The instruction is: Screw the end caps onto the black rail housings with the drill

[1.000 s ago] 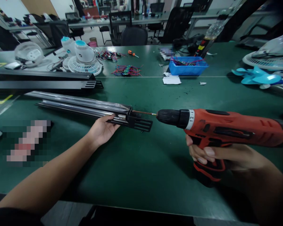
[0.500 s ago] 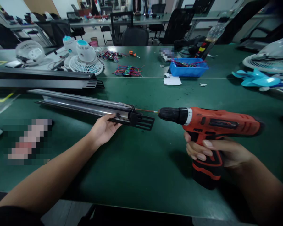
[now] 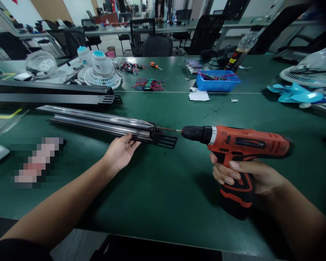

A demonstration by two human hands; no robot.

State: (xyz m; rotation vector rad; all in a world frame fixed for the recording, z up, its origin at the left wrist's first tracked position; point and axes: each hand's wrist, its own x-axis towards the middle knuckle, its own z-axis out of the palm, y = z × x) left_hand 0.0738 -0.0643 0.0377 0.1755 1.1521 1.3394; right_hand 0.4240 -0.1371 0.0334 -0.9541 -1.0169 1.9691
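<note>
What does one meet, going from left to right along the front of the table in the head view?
Blurred patch → left hand → black end piece of the long metal part → drill bit → orange drill, held by right hand.

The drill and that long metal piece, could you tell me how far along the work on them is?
Done: the black end cap sits on the long metal piece. In hand: the left hand steadies it while the right hand holds the orange drill, bit at the cap. Left: whether the screw is seated cannot be seen.

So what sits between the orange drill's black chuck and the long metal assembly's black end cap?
Only the thin driver bit spans that gap, per the head view.
</note>
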